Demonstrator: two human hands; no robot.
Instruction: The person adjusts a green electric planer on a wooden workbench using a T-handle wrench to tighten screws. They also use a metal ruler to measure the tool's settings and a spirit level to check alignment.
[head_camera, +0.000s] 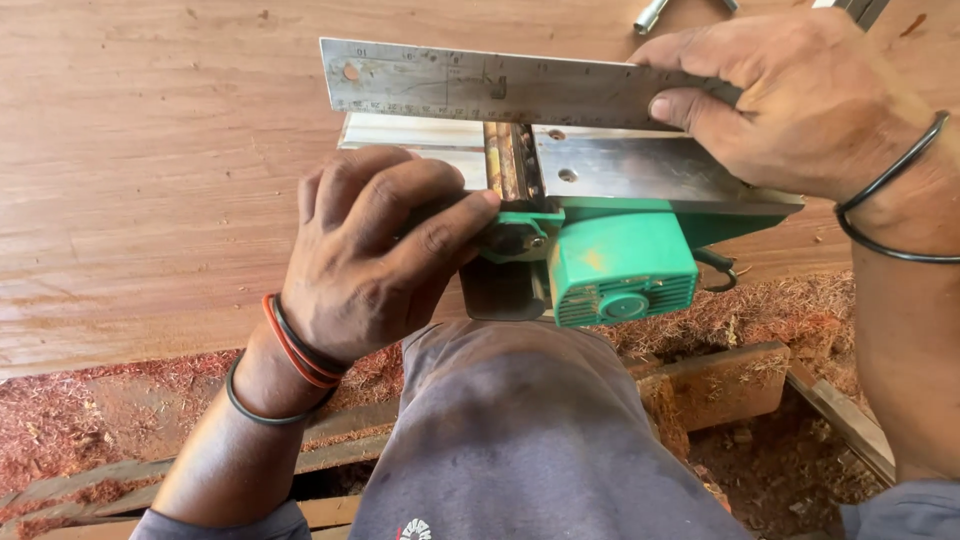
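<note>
- Presently, left hand (375, 255) grips upturned green planer (600, 225), likely heavy, rigid.
- Right hand (800, 95), at one o'clock, pinches stiff steel ruler (480, 85) on its sole; hold by body.

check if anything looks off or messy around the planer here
The green electric planer lies upside down, metal sole up, propped on the person's knee. The right hand holds a steel ruler on edge across it. Reddish wood shavings are strewn on the ground below.

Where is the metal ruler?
In the head view, the ruler lies top centre along the upturned green planer, pressed down by the right hand.
</note>
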